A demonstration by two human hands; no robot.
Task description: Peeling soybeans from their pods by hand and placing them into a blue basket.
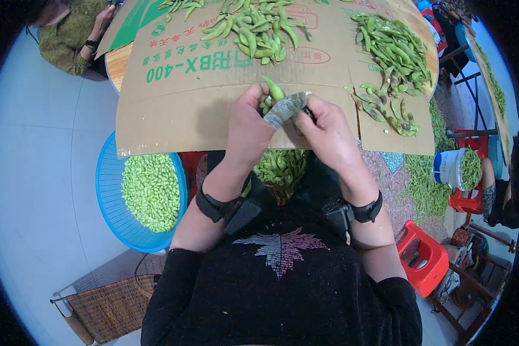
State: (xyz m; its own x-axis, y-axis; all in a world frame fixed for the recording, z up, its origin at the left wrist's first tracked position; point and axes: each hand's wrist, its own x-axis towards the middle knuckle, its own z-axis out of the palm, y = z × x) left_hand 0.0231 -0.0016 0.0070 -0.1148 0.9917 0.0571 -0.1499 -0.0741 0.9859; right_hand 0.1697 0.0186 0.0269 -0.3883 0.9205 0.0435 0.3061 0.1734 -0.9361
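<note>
My left hand (249,122) is closed around several green bean pods; one pod (274,89) sticks up from its fingers. A grey, worn-looking wrap (285,109) covers what seems to be the thumb of that hand. My right hand (330,128) meets the wrap's tip, its fingers curled and pressed together. What those fingers pinch is hidden. Both hands are just above the near edge of a cardboard sheet (179,118). Ahead of them lies a heap of green pods (259,34). Below, between my legs, more pods (281,167) show.
Shelled green beans (150,193) fill part of a blue basket (111,199) at left. Pods (395,49) and browned ones (401,118) lie on the cardboard's right. A red stool (424,259), a white bucket (448,168) and floor-strewn pods (424,184) are at right. Another person (69,43) sits far left.
</note>
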